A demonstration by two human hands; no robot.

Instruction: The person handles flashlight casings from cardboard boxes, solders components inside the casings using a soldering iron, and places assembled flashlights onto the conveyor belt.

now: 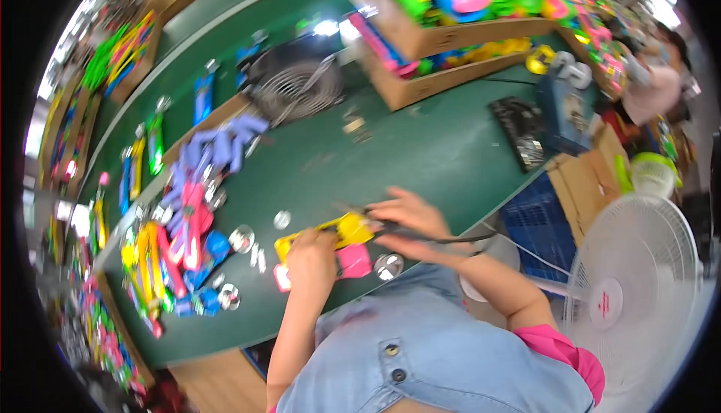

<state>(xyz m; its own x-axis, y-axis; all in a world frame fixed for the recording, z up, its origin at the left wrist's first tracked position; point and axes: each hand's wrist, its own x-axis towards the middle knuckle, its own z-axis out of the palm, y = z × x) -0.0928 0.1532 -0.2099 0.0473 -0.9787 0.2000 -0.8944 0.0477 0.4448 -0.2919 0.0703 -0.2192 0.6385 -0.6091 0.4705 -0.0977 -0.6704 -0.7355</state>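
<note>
Yellow plastic piece (353, 227) between the person's two hands (312, 257)

bright yellow plastic piece (354, 227), flat hot-pink piece (354, 260), plain dark green tabletop (443, 143), lavender strip-shaped pieces (223, 146), light-blue denim garment (488, 372), magenta fabric sleeve (559, 349), brown cardboard box (481, 37), round white fan (638, 263), red-marked hub (605, 302)
</note>
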